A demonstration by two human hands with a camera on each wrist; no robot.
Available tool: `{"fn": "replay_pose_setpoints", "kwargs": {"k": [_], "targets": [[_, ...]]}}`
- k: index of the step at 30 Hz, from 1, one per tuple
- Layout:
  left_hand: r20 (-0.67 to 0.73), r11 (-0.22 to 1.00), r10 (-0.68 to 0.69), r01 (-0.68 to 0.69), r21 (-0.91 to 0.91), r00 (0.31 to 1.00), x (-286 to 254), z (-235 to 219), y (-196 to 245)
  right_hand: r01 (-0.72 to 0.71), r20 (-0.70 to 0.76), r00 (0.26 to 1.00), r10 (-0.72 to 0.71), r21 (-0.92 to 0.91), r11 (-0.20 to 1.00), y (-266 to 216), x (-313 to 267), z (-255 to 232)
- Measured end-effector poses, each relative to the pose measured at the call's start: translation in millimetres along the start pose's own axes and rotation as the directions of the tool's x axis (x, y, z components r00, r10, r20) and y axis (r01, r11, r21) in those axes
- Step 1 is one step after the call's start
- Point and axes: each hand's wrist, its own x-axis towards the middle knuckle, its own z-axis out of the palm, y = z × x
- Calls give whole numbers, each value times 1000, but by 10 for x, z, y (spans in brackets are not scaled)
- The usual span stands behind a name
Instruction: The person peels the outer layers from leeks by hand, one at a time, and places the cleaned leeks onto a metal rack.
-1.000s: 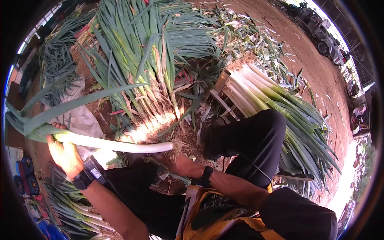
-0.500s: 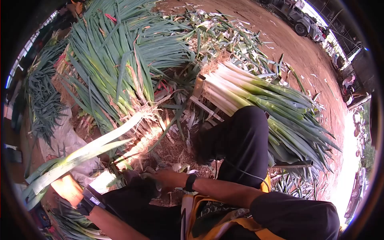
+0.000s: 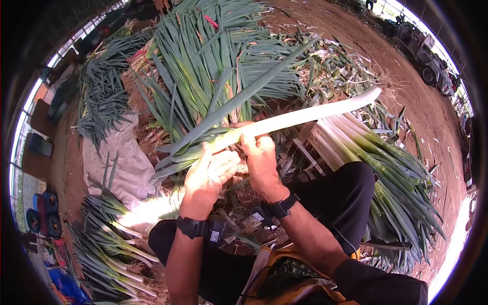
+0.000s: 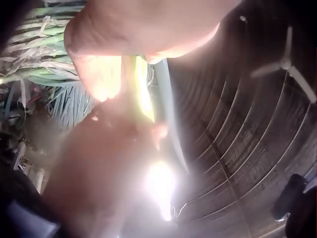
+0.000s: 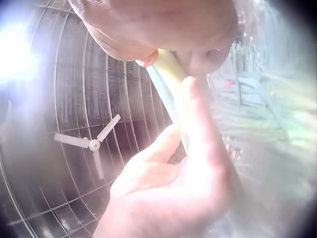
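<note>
A long green onion (image 3: 315, 112) slants across the head view, its white shank and fringed roots up to the right, green leaves down to the left. Where white turns to green, my right hand (image 3: 262, 162) grips it, thumb on top. Beside it my left hand (image 3: 206, 175) holds the leaf end, palm partly toward the head camera. In the left wrist view the green onion (image 4: 143, 94) passes between the two hands; glare washes out part of it. The right wrist view shows it (image 5: 168, 69) too, with some fingers hidden.
A big heap of untrimmed green onions (image 3: 198, 71) lies ahead. To the right, cleaned ones (image 3: 376, 157) rest in a bundle on a low frame. More stalks (image 3: 112, 244) lie at lower left near a pale sack (image 3: 119, 152). Peeled scraps (image 3: 340, 61) litter the ground behind.
The green onion has swung from the far left to the middle, roots now pointing up right. My right hand has risen from near the lap onto it; the left hand has moved right with it.
</note>
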Motion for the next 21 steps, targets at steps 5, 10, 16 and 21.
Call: {"fn": "replay_pose_setpoints", "kwargs": {"k": [5,10,16,21], "targets": [[282,739,484,-559,376,829,-98,280,-4,231,-143,953,-268,-234,945,-553,196,-491],[606,67,503,-727,683,616,-217,520,-61,303,-58,930,-363,-436,847,-938,90,-483],[545,-172,292,-517,838,786,-237,462,-316,321,83,942,-326,-516,794,-985,-16,-278],[610,200,362,-698,687,705,-252,399,-234,130,573,819,-1,-184,974,-864,-85,-442]]}}
